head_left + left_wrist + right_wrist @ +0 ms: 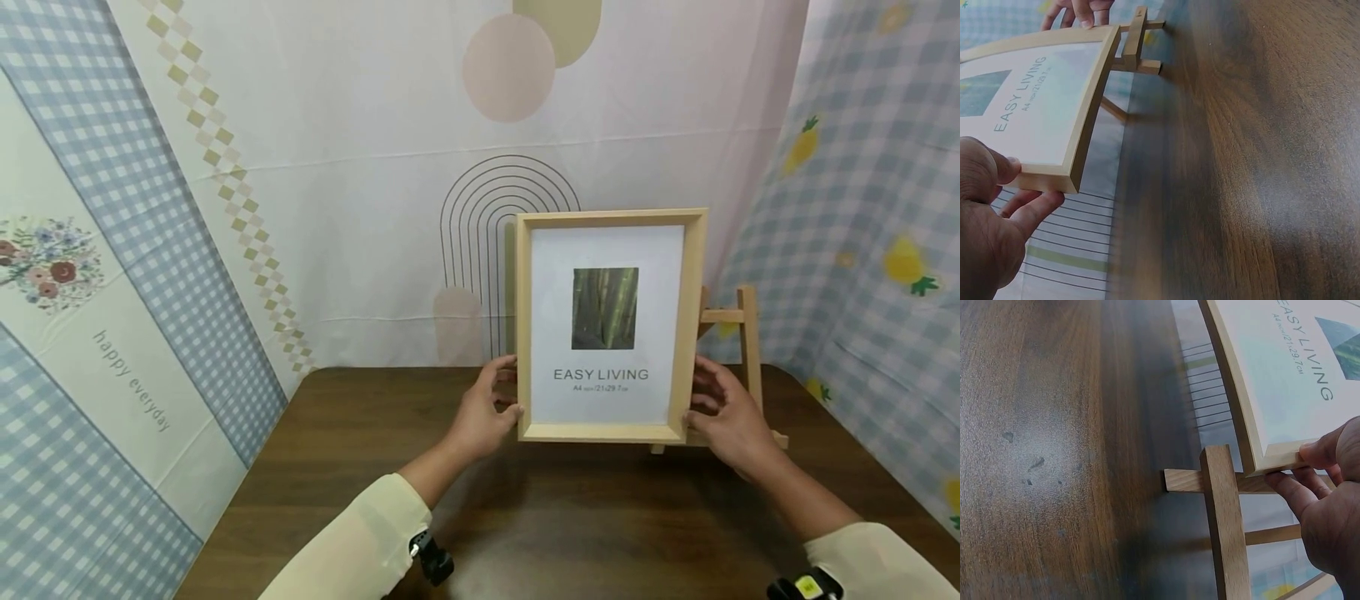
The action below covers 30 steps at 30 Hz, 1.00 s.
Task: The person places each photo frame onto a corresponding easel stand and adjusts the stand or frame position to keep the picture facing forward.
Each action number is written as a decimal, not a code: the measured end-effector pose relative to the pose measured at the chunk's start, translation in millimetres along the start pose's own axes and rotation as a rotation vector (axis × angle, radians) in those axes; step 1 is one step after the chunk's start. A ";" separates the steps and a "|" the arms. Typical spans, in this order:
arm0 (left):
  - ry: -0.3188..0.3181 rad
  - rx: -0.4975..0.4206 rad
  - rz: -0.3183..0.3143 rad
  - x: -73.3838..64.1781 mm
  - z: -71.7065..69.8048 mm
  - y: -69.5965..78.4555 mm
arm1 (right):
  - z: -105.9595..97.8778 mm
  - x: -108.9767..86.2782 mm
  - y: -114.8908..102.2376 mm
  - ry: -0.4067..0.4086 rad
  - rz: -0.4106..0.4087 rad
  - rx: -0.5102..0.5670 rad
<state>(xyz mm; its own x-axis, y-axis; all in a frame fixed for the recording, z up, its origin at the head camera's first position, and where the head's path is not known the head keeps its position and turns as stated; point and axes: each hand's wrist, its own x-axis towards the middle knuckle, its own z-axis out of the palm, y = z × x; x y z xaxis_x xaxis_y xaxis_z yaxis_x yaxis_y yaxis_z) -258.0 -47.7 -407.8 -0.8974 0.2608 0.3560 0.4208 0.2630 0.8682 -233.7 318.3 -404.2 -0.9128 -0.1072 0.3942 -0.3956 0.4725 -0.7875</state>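
Note:
A light wood picture frame (600, 432) stands nearly upright, with a white insert reading "EASY LIVING" and a small dark green picture. My left hand (483, 412) grips its left side near the lower corner, thumb on the front and fingers behind. On the opposite side my right hand (731, 417) holds the lower right edge the same way. Behind the frame is a small wooden easel (750, 350), its left part hidden. The right wrist view shows the frame's lower corner close to the easel's ledge bar (1225, 531); whether they touch, I cannot tell.
The dark wooden table (360, 467) extends in front and to the left. Patterned cloths hang around it: a pale one at the back (360, 233), blue checked ones at the left (105, 100) and right (847, 200).

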 end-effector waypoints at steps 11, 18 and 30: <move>0.004 -0.001 0.008 2.2 4.8 0.0 | -3.5 0.0 2.2 0.006 -0.001 -0.021; 0.002 -0.012 0.027 3.4 6.0 1.0 | -5.4 0.5 2.0 0.015 -0.001 -0.033; -0.012 0.019 0.009 5.2 9.5 3.7 | -8.0 0.3 4.8 0.031 0.010 -0.032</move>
<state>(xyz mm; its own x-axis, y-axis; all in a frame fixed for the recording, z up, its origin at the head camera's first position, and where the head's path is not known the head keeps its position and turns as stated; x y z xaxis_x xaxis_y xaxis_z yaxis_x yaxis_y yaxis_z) -259.9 -36.5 -406.0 -0.8922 0.2739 0.3592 0.4311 0.2785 0.8583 -235.1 327.5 -404.0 -0.9127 -0.0755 0.4016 -0.3829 0.5013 -0.7760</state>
